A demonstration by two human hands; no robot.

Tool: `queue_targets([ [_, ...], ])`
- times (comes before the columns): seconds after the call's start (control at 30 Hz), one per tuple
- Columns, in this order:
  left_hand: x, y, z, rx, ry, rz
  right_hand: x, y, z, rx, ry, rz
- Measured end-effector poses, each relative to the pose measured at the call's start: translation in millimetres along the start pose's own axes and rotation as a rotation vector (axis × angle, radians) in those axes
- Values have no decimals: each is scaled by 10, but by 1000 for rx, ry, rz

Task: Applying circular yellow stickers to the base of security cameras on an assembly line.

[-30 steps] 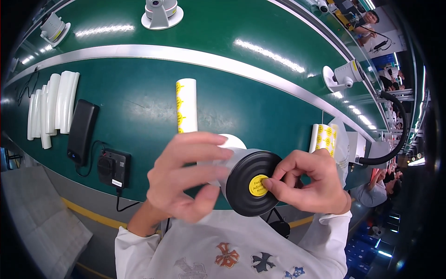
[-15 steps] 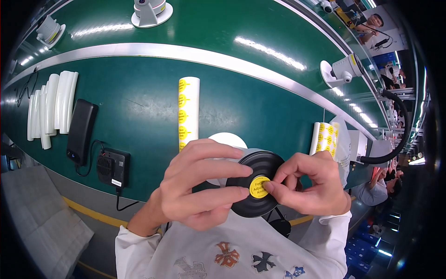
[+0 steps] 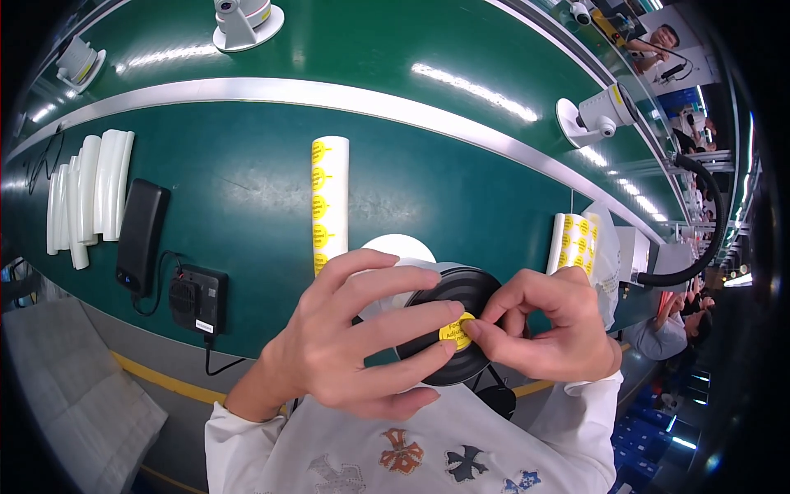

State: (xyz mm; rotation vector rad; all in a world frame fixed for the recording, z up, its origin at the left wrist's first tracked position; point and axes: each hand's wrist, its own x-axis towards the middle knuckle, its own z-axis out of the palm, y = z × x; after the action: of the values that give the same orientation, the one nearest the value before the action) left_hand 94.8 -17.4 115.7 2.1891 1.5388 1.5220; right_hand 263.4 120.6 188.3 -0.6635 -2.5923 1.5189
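Observation:
In front of my body a white device with a round black ribbed face (image 3: 473, 288) stands tilted up toward me, and its white round base (image 3: 401, 245) shows behind. A yellow round sticker (image 3: 452, 337) lies at the middle of the black face. My left hand (image 3: 341, 346) reaches over from the left with its fingers spread, fingertips at the sticker, covering part of it and of the face. At the sticker's right edge the thumb and forefinger of my right hand (image 3: 551, 325) are pinched together. A white roll with yellow round stickers (image 3: 332, 198) lies just beyond my left hand.
Several white rolls (image 3: 90, 189) lie at the left, beside a black power bank (image 3: 141, 239) and a black cabled box (image 3: 197, 296). More sticker sheets (image 3: 573, 243) lie at right. Similar white devices (image 3: 605, 115) stand on the raised green shelf (image 3: 362, 58). A black hose (image 3: 712, 222) curves at right.
My left hand has shifted right and its fingers have spread more, now covering part of the sticker. The right hand keeps its pinch at the sticker's edge. The view has shifted slightly.

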Motion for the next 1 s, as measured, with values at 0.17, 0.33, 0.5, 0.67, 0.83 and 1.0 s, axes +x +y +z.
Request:
queue_targets([
  [0.17,3,-3,24,51,4,30,-26,-13,-34,-92,2,-29],
  [0.33,-6,-19,25,103,-43,65,-22,136,-54,20,115,55],
  [0.5,100,-13,25,129,-118,78,-17,320,45,310,55,39],
  [0.67,172,-51,8,224,-127,32,-2,397,98,362,48,-20],
  [0.83,137,-8,-12,195,-29,-14,5,439,109,390,45,-50],
  [1.0,78,-63,21,173,-145,160,5,434,114,412,34,-55],
])
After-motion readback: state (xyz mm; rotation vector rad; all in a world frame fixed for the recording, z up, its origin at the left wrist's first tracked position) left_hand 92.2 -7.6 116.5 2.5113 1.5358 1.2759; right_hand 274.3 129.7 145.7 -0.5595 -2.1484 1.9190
